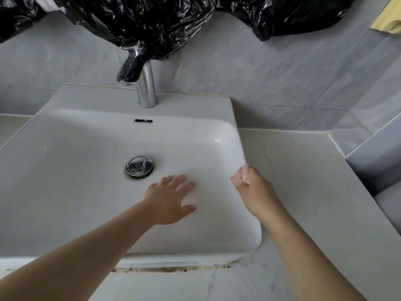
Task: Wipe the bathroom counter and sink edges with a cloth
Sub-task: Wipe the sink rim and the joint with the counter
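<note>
A white rectangular sink (237, 148) sits on a pale stone counter (303, 181). My right hand (258, 192) grips a small pink speckled cloth (238, 178) and presses it against the sink's right rim, about halfway along that edge. My left hand (169, 199) lies flat inside the basin with fingers spread, holding nothing, just right of the chrome drain plug (139, 167). Most of the cloth is hidden under my fingers.
A chrome tap (144, 83) stands at the back of the sink. Black plastic sheeting (152, 25) hangs over the wall above it. Grey wall tiles (282, 83) border the counter, with a step down at the far right. Dark grime lines the sink's front seam (165, 269).
</note>
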